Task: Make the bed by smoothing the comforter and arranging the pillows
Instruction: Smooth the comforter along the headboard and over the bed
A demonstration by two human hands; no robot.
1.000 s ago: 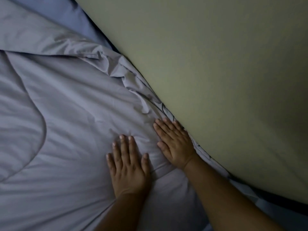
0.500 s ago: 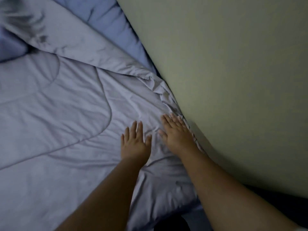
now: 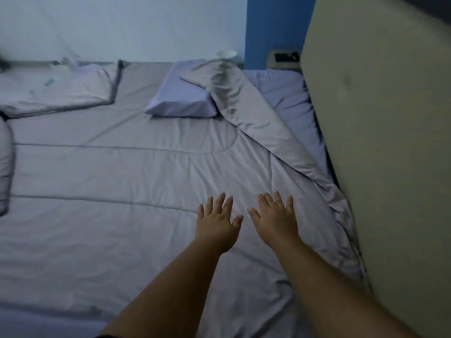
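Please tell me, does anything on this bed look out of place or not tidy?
Yes. The comforter's right edge is folded back in a bunched ridge, baring the blue sheet near the headboard. A pillow lies on top of the comforter, partly under that fold. Both hands are open, fingers spread.

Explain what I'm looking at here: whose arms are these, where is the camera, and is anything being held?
There is no machine here. A person wears a camera on the head, so you see their own two arms reaching forward. The left hand and the right hand are spread open, palms down, over a grey comforter covering the bed; neither holds anything. Farther off, a blue pillow lies on the comforter. Beside it, the comforter's edge is folded back, showing the blue sheet. The beige padded panel on the right looks like a headboard.
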